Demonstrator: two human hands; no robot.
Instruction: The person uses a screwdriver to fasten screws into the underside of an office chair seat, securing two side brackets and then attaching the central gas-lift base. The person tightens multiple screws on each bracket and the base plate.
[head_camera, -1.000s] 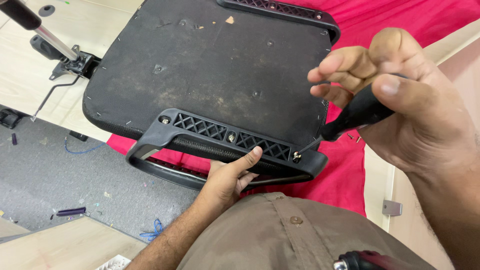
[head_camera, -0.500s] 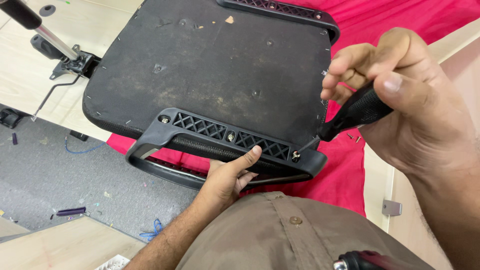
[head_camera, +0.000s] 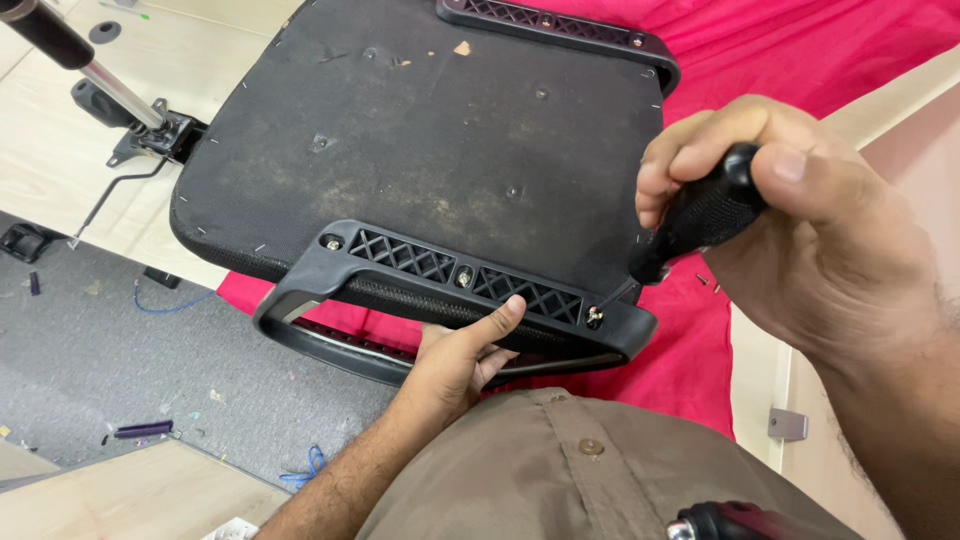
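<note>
right hand (head_camera: 800, 240) clenched on screwdriver (head_camera: 700, 215); left hand (head_camera: 460, 355) grasping armrest (head_camera: 450, 290).

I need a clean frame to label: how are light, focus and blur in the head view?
Head view: even, soft light, no glare; the right hand on the screwdriver looms large near the lens and looks slightly soft; the armrest bracket, screw and left hand are sharp.

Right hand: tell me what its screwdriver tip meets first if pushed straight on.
The right hand aims the screwdriver down-left; its tip seems already on the screw in the armrest bracket.
</note>
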